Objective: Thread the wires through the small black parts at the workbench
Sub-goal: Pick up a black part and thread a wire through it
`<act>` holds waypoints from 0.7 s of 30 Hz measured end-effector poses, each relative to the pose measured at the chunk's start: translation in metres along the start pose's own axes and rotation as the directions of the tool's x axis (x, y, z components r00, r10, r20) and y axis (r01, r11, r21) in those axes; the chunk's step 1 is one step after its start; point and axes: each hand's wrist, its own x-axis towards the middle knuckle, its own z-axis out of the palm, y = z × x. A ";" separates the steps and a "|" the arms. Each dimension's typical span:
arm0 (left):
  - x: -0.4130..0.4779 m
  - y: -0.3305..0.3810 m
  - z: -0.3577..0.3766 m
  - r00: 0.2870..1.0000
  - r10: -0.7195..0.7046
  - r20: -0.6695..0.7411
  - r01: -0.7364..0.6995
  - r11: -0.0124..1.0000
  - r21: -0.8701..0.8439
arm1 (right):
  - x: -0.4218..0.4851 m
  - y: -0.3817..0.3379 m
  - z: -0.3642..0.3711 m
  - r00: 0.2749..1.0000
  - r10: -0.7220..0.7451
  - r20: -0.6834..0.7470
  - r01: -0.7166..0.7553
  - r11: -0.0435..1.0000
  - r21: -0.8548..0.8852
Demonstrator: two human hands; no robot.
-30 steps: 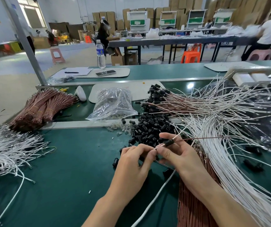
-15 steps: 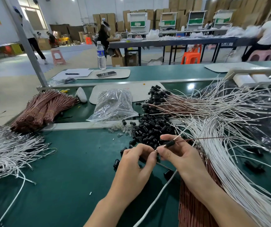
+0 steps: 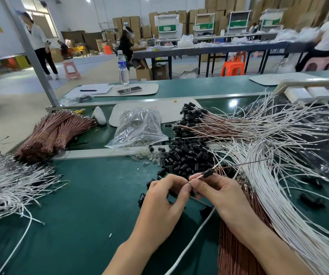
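Two hands meet fingertip to fingertip, low and centre. Your left hand (image 3: 165, 197) pinches the bare tip of a white wire (image 3: 197, 177) between thumb and forefinger. Your right hand (image 3: 219, 192) pinches the same wire just behind that, fingers curled.

The small black part (image 3: 207, 173) sits on the wire just beyond your right fingertips. A thin brown wire (image 3: 249, 163) runs out of it to the right.

Versus 1.0 s ago: grip, hand spacing and the part's place on the wire all read the same. No travel along the wire can be made out.

Outward:
- A heap of black parts (image 3: 187, 155) lies just behind the hands on the green tabletop (image 3: 80, 215).
- A fan of white wires (image 3: 278, 195) spreads to the right.
- A clear plastic bag (image 3: 137, 128) lies behind the heap.
- Copper-coloured bundles (image 3: 54, 133) lie at far left.

Background change: a standing person (image 3: 39, 38) now shows beside the grey post (image 3: 30, 54). That person was not visible 1.0 s ago.
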 end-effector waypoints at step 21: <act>0.047 -0.022 -0.026 0.979 -0.175 -0.105 0.177 0.984 0.013 | 0.014 0.006 -0.012 0.981 0.184 -0.055 -0.144 0.896 0.420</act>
